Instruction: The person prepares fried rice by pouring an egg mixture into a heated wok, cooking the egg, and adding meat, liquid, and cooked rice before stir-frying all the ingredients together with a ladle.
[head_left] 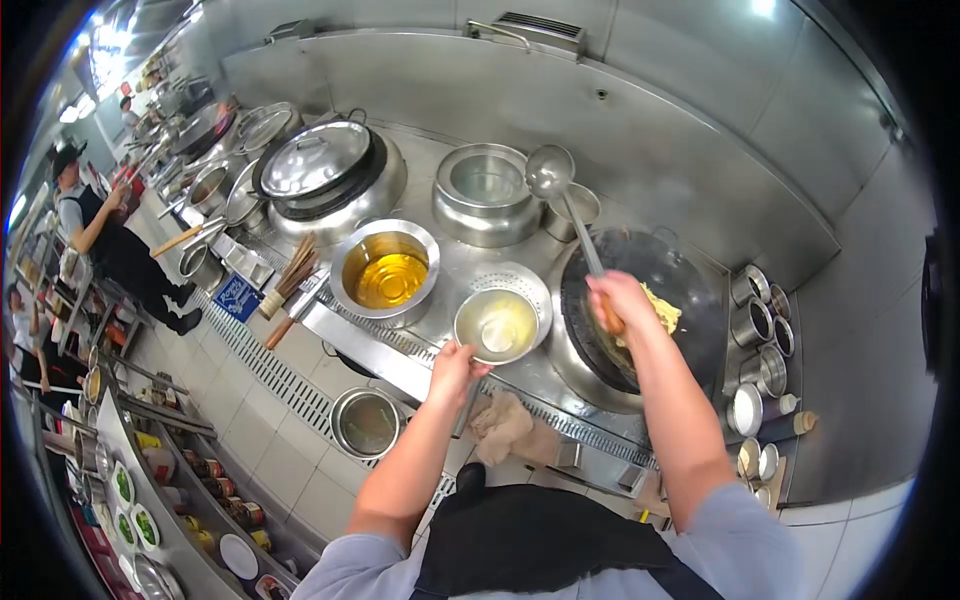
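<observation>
My left hand [456, 375] grips the rim of a metal bowl [497, 326], which has a thin yellow film inside. Behind that bowl a perforated strainer [535, 290] shows in part. My right hand [622, 300] is wrapped around the wooden handle of a ladle [550, 172], its metal cup raised up and away from me. Below my right forearm sits a dark wok [700, 330] with yellow cooked egg [662, 308] in it, partly hidden by the arm. Faint steam hangs over the wok.
Left of the bowl stands a pot of golden oil [390, 278]. Behind are a water pot [488, 190] and a lidded wok [318, 160]. Seasoning containers [750, 325] line the right side. A bucket [365, 422] stands on the floor. Another person [95, 225] stands far left.
</observation>
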